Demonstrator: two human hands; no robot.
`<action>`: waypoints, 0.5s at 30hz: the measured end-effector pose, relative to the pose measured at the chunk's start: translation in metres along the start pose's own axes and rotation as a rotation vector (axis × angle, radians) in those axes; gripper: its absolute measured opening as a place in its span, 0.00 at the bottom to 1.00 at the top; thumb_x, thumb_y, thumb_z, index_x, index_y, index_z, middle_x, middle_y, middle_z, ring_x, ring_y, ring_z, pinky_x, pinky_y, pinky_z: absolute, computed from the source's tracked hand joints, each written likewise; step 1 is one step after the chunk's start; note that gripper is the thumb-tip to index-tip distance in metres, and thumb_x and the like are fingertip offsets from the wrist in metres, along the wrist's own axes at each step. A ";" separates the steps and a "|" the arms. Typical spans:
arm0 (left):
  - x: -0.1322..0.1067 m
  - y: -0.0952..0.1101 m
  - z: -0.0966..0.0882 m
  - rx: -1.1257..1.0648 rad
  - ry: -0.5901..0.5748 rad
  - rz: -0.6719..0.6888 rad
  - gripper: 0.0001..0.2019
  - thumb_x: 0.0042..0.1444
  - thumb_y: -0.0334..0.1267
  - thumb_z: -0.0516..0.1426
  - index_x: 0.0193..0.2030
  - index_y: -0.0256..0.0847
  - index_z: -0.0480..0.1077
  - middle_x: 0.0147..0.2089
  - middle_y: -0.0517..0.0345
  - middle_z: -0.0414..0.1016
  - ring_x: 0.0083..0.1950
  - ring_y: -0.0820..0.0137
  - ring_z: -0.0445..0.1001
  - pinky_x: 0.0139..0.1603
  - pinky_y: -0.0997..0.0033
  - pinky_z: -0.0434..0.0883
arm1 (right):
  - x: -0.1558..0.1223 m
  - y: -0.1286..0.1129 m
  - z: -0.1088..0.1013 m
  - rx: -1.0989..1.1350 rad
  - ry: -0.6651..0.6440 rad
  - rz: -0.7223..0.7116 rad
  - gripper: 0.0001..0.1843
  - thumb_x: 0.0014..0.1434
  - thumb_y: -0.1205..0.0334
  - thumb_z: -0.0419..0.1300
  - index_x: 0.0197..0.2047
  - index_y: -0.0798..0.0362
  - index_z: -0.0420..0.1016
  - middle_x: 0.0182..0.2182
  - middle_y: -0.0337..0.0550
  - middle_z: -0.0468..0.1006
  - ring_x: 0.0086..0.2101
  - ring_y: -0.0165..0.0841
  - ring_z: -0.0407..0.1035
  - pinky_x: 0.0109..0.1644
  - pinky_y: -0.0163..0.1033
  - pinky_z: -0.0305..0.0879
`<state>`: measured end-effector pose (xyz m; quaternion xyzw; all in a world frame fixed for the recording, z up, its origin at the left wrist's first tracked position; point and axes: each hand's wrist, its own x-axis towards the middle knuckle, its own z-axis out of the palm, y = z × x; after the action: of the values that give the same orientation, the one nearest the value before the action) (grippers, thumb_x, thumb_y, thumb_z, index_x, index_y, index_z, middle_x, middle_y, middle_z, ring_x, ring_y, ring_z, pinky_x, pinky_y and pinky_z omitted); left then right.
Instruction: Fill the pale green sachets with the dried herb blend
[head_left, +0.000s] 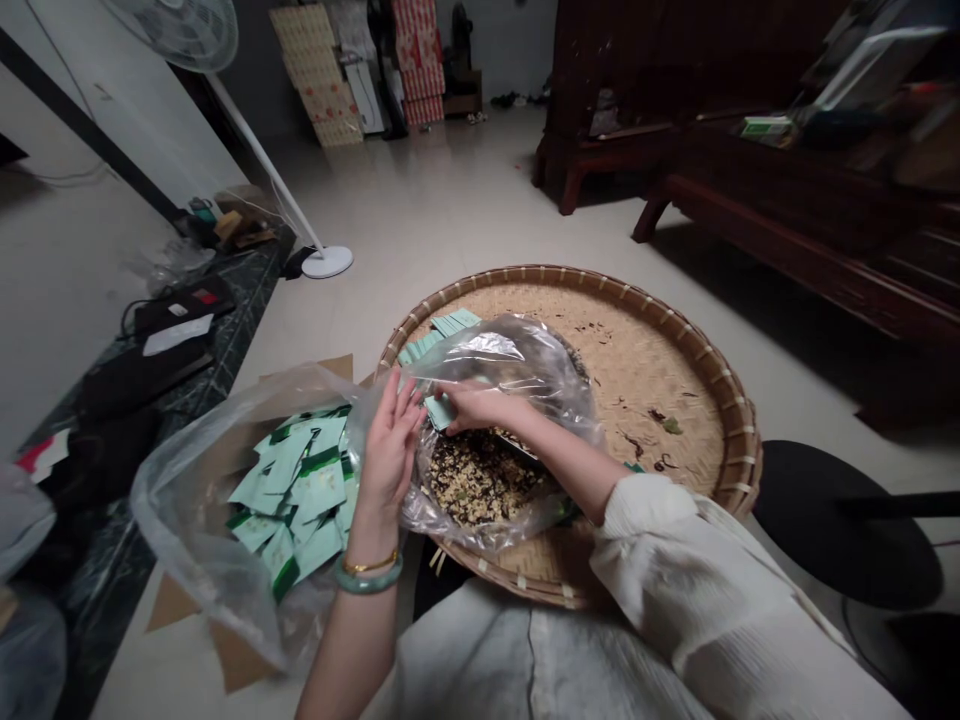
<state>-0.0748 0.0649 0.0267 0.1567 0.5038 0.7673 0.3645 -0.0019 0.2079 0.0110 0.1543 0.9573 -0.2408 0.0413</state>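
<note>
The hands are apart but close: the left hand [390, 450] rests against the mouth of a clear plastic bag [510, 370], while the right hand [469, 405] pinches a pale green sachet [440, 412] there, its long axis tilted toward the left hand. The bag, holding a speckled dried mix [480, 480], lies on a round woven bamboo tray [645, 370]; beside the tray, a second plastic bag [187, 530] holds many green-edged sachets [292, 500].

Rough woven bamboo tray [675, 325], glossy clear plastic bag [187, 530]
</note>
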 end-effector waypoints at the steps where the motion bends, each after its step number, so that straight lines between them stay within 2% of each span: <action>1: -0.003 -0.001 0.000 -0.004 0.003 -0.005 0.29 0.52 0.27 0.60 0.61 0.48 0.65 0.65 0.50 0.63 0.67 0.59 0.60 0.67 0.58 0.57 | 0.001 0.000 -0.001 0.004 -0.020 0.008 0.35 0.45 0.57 0.71 0.55 0.53 0.67 0.45 0.50 0.77 0.41 0.41 0.72 0.39 0.36 0.63; 5: -0.014 -0.005 -0.002 -0.011 0.018 -0.030 0.24 0.51 0.30 0.61 0.57 0.45 0.69 0.63 0.50 0.66 0.66 0.59 0.61 0.68 0.57 0.56 | 0.003 0.002 -0.005 0.030 -0.074 0.022 0.27 0.42 0.58 0.72 0.47 0.50 0.74 0.41 0.45 0.79 0.40 0.38 0.72 0.37 0.34 0.62; 9: -0.021 -0.008 -0.003 0.002 0.017 -0.029 0.20 0.51 0.30 0.61 0.53 0.42 0.71 0.62 0.48 0.68 0.65 0.58 0.63 0.67 0.56 0.57 | 0.002 0.008 -0.004 0.082 -0.077 0.035 0.19 0.45 0.54 0.70 0.42 0.47 0.77 0.36 0.37 0.79 0.35 0.32 0.71 0.33 0.30 0.61; 13: -0.025 -0.012 -0.005 0.005 0.060 -0.027 0.18 0.50 0.31 0.62 0.50 0.41 0.73 0.59 0.48 0.70 0.63 0.58 0.65 0.67 0.57 0.58 | -0.001 0.011 -0.003 0.112 -0.080 0.031 0.12 0.45 0.55 0.71 0.33 0.50 0.78 0.30 0.37 0.79 0.32 0.31 0.71 0.30 0.29 0.59; 15: -0.025 -0.014 -0.006 0.007 0.064 -0.030 0.18 0.50 0.31 0.62 0.49 0.41 0.74 0.58 0.49 0.71 0.62 0.59 0.66 0.67 0.58 0.58 | -0.003 0.010 -0.004 0.118 -0.062 0.027 0.12 0.47 0.53 0.69 0.33 0.51 0.78 0.31 0.38 0.79 0.33 0.31 0.71 0.31 0.30 0.60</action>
<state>-0.0561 0.0461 0.0145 0.1258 0.5203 0.7646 0.3591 0.0039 0.2176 0.0105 0.1616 0.9376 -0.3009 0.0650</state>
